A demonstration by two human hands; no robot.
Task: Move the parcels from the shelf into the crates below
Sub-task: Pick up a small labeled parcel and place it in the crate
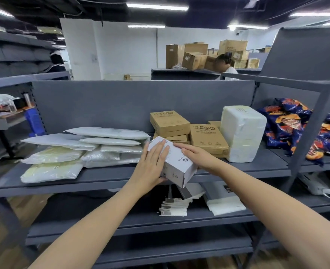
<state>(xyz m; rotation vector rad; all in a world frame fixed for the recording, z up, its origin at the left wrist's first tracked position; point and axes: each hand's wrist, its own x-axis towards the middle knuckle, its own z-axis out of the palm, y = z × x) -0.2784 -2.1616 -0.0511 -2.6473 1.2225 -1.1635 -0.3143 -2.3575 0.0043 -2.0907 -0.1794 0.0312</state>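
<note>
A white cardboard box (179,168) with small printed logos sits tilted at the front edge of the grey shelf (63,188), partly overhanging it. My left hand (152,164) lies over its top and left side, thumb tucked under the near bottom edge. My right hand (195,154) grips its upper right edge, fingers pointing left. On the shelf lie several white padded mailers (78,141) to the left, brown flat boxes (208,139) behind, and a white wrapped bundle (241,133) to the right. No crate is in view.
Blue and orange snack bags (296,129) fill the neighbouring bay beyond a slanted grey post (311,133). The lower shelf holds paper tags (173,207) and a white packet (225,205). A person (227,67) stands far back by stacked cartons.
</note>
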